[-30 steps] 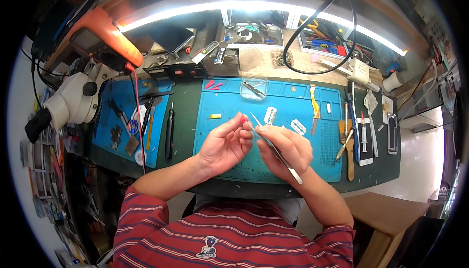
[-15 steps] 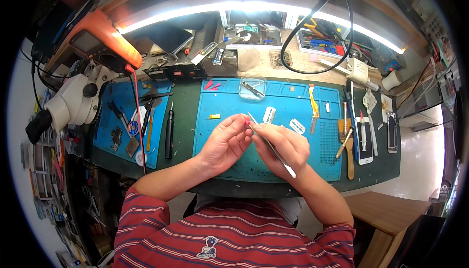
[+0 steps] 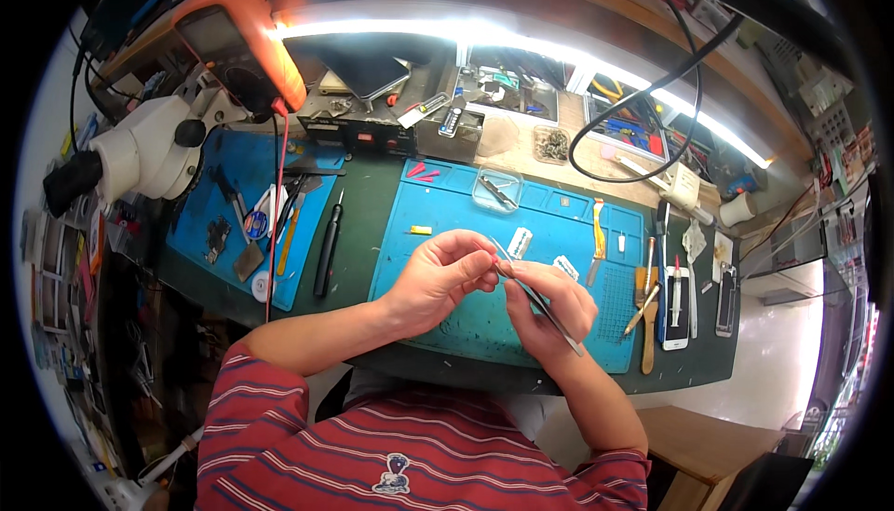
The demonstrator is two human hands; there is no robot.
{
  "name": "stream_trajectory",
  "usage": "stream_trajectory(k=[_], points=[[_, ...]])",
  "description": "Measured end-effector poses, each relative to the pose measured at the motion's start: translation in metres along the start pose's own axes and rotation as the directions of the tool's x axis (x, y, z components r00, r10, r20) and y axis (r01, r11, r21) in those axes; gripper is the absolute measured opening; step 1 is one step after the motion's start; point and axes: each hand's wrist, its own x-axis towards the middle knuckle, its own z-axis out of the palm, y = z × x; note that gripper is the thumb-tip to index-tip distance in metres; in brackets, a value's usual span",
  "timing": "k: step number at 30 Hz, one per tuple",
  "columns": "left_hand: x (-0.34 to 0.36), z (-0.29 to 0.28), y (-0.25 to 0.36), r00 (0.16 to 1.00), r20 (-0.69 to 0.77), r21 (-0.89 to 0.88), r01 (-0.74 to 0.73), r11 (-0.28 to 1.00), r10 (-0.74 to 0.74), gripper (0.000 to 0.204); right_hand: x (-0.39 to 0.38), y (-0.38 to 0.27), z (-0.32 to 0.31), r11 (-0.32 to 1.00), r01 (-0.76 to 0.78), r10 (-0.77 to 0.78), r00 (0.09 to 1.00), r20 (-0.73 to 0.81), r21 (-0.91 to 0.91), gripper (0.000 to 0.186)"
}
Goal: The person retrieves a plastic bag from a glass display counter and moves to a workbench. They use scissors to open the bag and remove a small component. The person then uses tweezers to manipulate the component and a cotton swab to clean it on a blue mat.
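My left hand (image 3: 438, 280) pinches a tiny pink piece (image 3: 495, 259) between thumb and fingertips, above the blue work mat (image 3: 447, 325). Slim metal tweezers (image 3: 565, 336) lie across my right hand (image 3: 559, 311), whose fingers close round them. Their tips reach the pink piece, and my fingers partly cover that contact. Just beyond the hands are two razor blades (image 3: 521, 243). A yellow bit (image 3: 421, 230) lies left of them. Farther back sit a clear plastic box (image 3: 496, 191) with small dark parts and several pink slivers (image 3: 424, 174).
To the left are a black pen-shaped screwdriver (image 3: 329, 245), a microscope (image 3: 140, 152) and an orange multimeter (image 3: 242, 54) with a red lead. On the right lie a wooden-handled brush (image 3: 649, 334), a syringe (image 3: 678, 297) on a white phone (image 3: 677, 325), and another phone (image 3: 725, 301). A black cable loops overhead.
The view has shifted and tilted, so the bench appears turned. Both hands stay together at the pink piece. The right hand's tweezers still meet it, with a slightly changed finger pose.
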Motion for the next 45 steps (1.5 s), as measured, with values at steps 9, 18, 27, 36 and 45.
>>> stream_trajectory(k=[9,18,27,36,45], points=[[-0.005,0.007,0.004,1.000,0.007,-0.034,0.002,0.999,-0.002,0.015,-0.003,-0.003,-0.004,0.962,0.215,-0.205,0.976,0.077,-0.170,0.032],[-0.008,0.016,0.008,1.000,0.014,-0.044,0.012,0.999,-0.012,0.016,-0.001,-0.009,-0.007,0.910,0.324,-0.293,0.944,0.153,-0.257,0.029],[-0.011,0.018,0.010,0.999,0.003,-0.138,0.053,0.989,-0.053,0.015,-0.004,-0.009,-0.009,0.900,0.361,-0.321,0.928,0.188,-0.244,0.027],[-0.008,0.018,0.011,0.990,-0.034,-0.222,0.124,0.967,-0.135,0.016,-0.003,-0.008,-0.009,0.906,0.350,-0.313,0.933,0.180,-0.239,0.026],[-0.007,0.014,0.004,0.980,0.026,-0.427,0.192,0.884,-0.200,0.018,-0.001,-0.009,-0.008,0.902,0.359,-0.325,0.931,0.167,-0.240,0.025]])
